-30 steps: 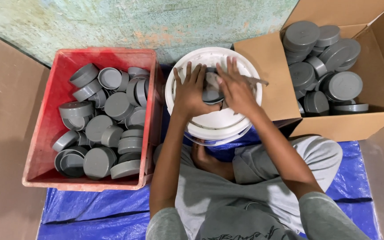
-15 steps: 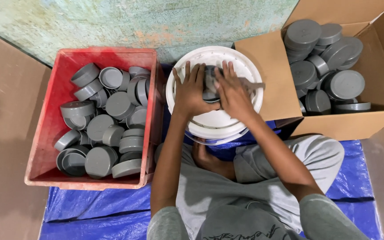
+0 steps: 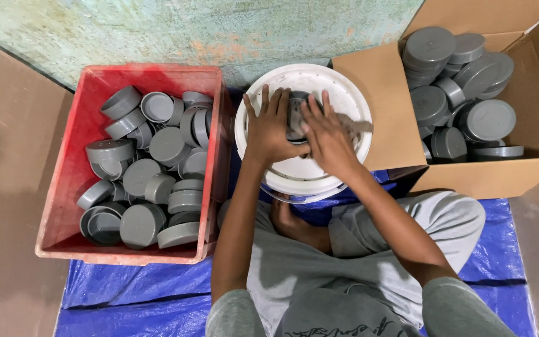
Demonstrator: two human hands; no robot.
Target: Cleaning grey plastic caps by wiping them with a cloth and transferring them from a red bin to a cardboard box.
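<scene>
Blue tarp [image 3: 126,293] on bare floor, mottled green wall at 12 o'clock. White bucket [image 3: 319,175], upturned, sits at centre as a work stand, close to the seated person's lap. Grey cap [image 3: 296,117] rests on bucket top, pinned between both hands. Left hand [image 3: 274,128]: fingers spread wide, palm flat on bucket, fingertips touching cap's 9 o'clock side. Right hand [image 3: 327,134]: fingers half-curled over cap, gripping it. Red crate [image 3: 63,187] w/ loose caps at 9 o'clock; cardboard box [image 3: 375,93] w/ stacked caps at 2 o'clock, both within reach.
</scene>
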